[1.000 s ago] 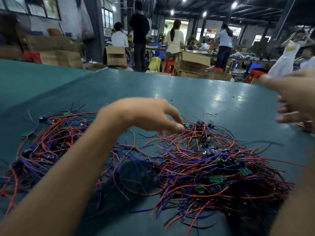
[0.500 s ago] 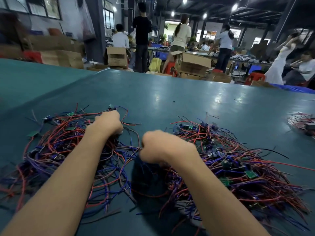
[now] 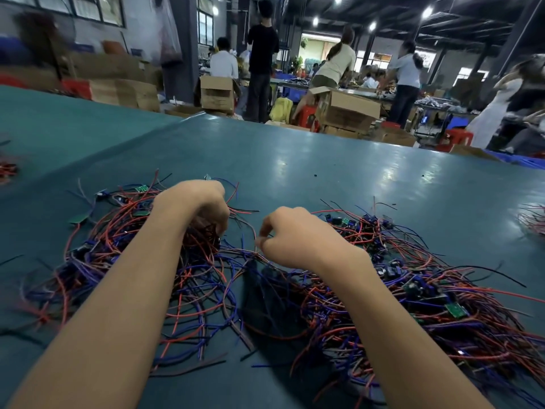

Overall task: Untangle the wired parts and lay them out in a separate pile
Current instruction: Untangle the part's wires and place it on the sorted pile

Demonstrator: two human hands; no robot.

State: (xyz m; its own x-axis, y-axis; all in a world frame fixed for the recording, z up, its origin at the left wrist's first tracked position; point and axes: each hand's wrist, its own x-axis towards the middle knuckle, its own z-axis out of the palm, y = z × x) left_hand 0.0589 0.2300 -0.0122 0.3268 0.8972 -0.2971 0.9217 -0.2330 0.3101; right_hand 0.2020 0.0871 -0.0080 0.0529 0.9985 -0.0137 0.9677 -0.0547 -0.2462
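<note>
Nearest the camera, two bare forearms reach forward over a teal table (image 3: 324,172). The right one crosses the near-left edge of the big tangle of wires (image 3: 427,290), a heap of red, blue and black strands with small green circuit boards (image 3: 455,310) caught in it. Left of that tangle lies a looser, flatter pile of wires (image 3: 97,261) of the same kind, and a few strands cross the gap and join the two.

The right hand (image 3: 295,237) sits at the tangle's left edge, its fingers curled and its thumb and fingertips pinching thin strands just above the table. The left hand (image 3: 194,208) is further left of the tangle, apart from the right hand. It is curled downward and grips a dark bunch of wires at the inner edge of the looser pile.

Far right of the tangle, at the frame's edge, lies a small clump of wires (image 3: 530,216).

Beyond the tangle, past the table's far edge, stands an open cardboard box (image 3: 348,110) with its flaps raised, and its contents are hidden. Further left of it is a second box (image 3: 216,94), whose contents cannot be seen either. Several people stand and sit among more cartons and red stools behind them.
</note>
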